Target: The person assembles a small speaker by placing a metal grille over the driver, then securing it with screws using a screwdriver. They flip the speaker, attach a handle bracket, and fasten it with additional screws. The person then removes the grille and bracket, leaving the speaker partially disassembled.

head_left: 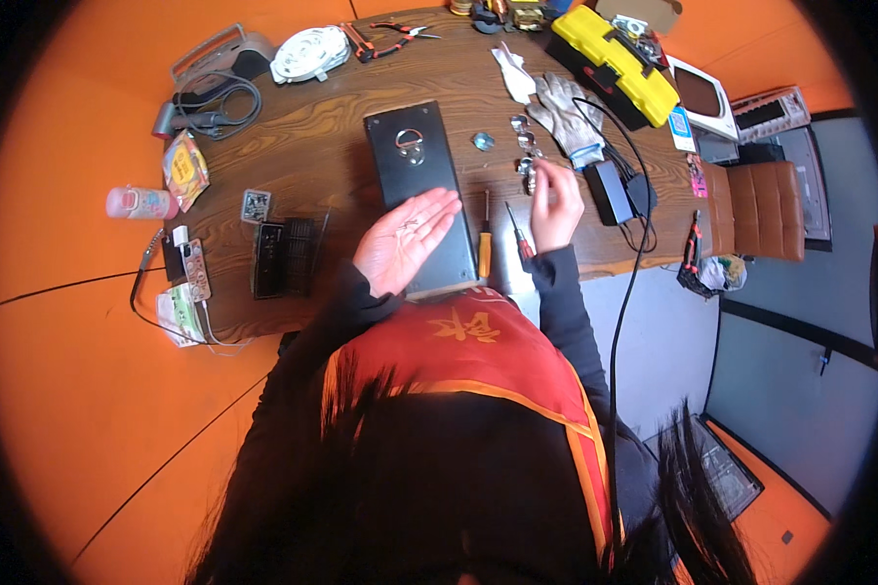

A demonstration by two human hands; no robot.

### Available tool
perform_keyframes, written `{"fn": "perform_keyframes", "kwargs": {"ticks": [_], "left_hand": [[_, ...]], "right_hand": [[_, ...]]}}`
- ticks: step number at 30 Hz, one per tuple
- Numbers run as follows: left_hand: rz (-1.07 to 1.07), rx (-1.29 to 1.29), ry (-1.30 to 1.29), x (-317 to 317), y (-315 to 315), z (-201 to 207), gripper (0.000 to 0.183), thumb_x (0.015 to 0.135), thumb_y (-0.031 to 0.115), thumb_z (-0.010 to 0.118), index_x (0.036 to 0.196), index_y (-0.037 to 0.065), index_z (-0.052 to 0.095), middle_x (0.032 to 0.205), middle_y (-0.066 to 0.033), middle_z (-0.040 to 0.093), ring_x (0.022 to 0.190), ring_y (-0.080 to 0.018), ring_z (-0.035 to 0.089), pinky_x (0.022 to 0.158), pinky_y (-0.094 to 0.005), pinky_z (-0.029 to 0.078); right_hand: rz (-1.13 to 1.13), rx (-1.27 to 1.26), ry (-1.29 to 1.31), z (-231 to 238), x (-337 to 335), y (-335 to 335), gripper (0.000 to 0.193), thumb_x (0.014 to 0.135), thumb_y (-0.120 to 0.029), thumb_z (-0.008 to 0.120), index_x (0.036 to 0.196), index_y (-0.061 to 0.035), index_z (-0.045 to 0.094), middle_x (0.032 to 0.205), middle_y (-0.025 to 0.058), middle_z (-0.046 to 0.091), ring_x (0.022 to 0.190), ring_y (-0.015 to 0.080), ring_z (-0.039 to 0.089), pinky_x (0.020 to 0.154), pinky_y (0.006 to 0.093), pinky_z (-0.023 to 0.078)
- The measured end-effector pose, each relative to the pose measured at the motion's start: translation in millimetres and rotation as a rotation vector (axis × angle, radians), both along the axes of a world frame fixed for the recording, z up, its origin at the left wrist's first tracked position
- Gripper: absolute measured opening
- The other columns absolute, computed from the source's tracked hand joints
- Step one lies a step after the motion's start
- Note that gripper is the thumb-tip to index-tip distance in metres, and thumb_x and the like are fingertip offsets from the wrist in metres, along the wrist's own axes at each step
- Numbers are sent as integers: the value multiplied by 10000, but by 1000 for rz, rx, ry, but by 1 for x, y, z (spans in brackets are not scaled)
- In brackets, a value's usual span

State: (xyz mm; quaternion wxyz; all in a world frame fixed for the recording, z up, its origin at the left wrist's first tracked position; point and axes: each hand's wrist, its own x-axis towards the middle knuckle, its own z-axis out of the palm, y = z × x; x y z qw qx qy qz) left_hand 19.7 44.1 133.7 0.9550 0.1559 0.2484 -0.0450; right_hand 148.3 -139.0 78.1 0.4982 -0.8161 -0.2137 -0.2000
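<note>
My left hand (407, 242) is held palm up over the black rectangular panel (400, 127), its fingers stretched out flat. A few tiny, thin pieces, possibly screws (409, 226), lie loose on that palm. On the far part of the panel is a shiny metal ring or handle (410, 146). My right hand (558, 205) has its fingers drawn together beside a row of small shiny metal pieces (526, 141); what it pinches, if anything, is too small to tell. Between my hands lie an orange-handled screwdriver (485, 253) and a red-and-black screwdriver (521, 234).
A black bit case (268, 258) and a small clear box (256, 206) lie left of the panel. Work gloves (566, 112), a black power adapter (610, 192) and a yellow toolbox (615, 63) are on the right. Pliers (400, 41) lie at the back. A black cable (622, 322) hangs beside my right arm.
</note>
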Motion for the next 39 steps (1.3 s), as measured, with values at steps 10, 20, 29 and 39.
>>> {"fn": "perform_keyframes", "kwargs": {"ticks": [10,20,29,39], "left_hand": [[-67,3,-69,1,1,0,486,951,228,364,1270,-137,324,1339,-248,367,1264,-315,359,1074,-390,283],[-146,174,-110,-3,3,-4,412,943,205,419,1233,-87,414,1277,-189,451,1193,-257,438,1036,-362,335],[-169,33,-232,22,42,2,360,951,268,437,1118,-46,493,581,77,297,477,-36,269,457,-193,254],[-202,1077,-563,38,22,99,334,937,226,472,1056,-59,597,560,69,445,456,-11,388,440,-174,338]], "right_hand": [[-158,-453,396,-149,34,-40,496,672,-102,724,1141,-130,567,1029,193,493,949,363,523,836,415,443],[-147,-103,311,-125,33,-24,181,739,-64,687,894,-29,601,866,133,564,773,274,582,695,342,476],[449,706,615,-11,57,54,186,870,-42,567,1039,-30,491,878,91,629,778,155,630,650,228,486],[731,570,808,2,67,94,261,867,-117,595,1106,-50,515,869,1,638,715,34,529,617,170,384]]}}
